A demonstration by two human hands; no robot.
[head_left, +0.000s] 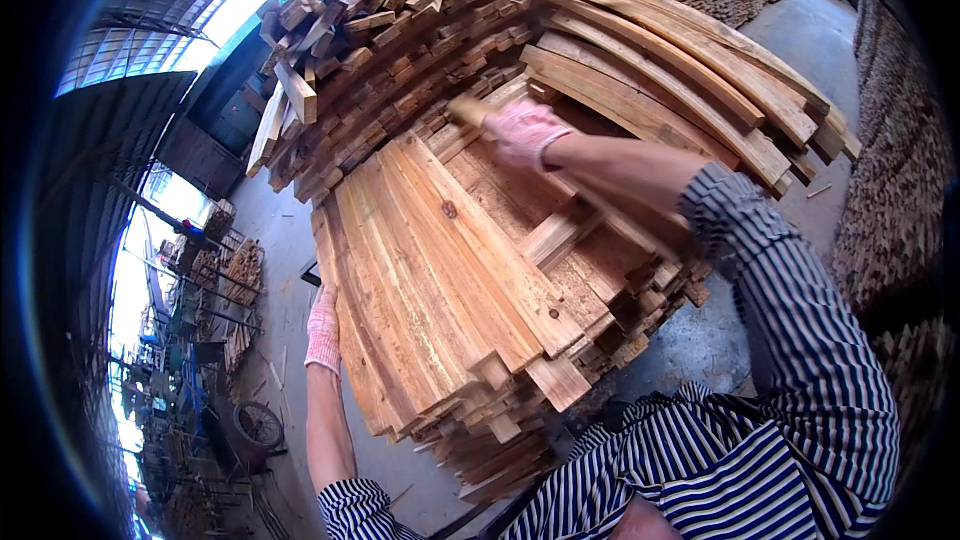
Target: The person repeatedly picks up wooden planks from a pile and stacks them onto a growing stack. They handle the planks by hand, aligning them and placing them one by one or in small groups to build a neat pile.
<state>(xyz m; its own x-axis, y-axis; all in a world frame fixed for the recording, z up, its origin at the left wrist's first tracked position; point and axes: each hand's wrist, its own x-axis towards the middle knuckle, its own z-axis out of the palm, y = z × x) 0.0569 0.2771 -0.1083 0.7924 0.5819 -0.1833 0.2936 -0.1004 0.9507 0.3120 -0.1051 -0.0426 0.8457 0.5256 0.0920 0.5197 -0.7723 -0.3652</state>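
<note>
My right hand [528,134], in a pink-and-white knit glove, is closed around a piece of wood [468,110] over the far part of the stack. Motion blurs this wood, and my hand and forearm hide part of it. My left hand [323,328], gloved alike, lies with its fingers straight along the left side of the stack, touching the outer board's edge. Between my hands, a row of flat boards [425,240] lies side by side on top. To their right, crosswise pieces [556,236] and the lower layer show in an uncovered gap.
Long boards [660,70] lie piled at the right, their ends jutting toward me. Behind stands a wall of stacked lumber with loose short offcuts [345,25] on top. A tall wood stack [895,170] rises at far right. A wheel [258,424] stands on the left.
</note>
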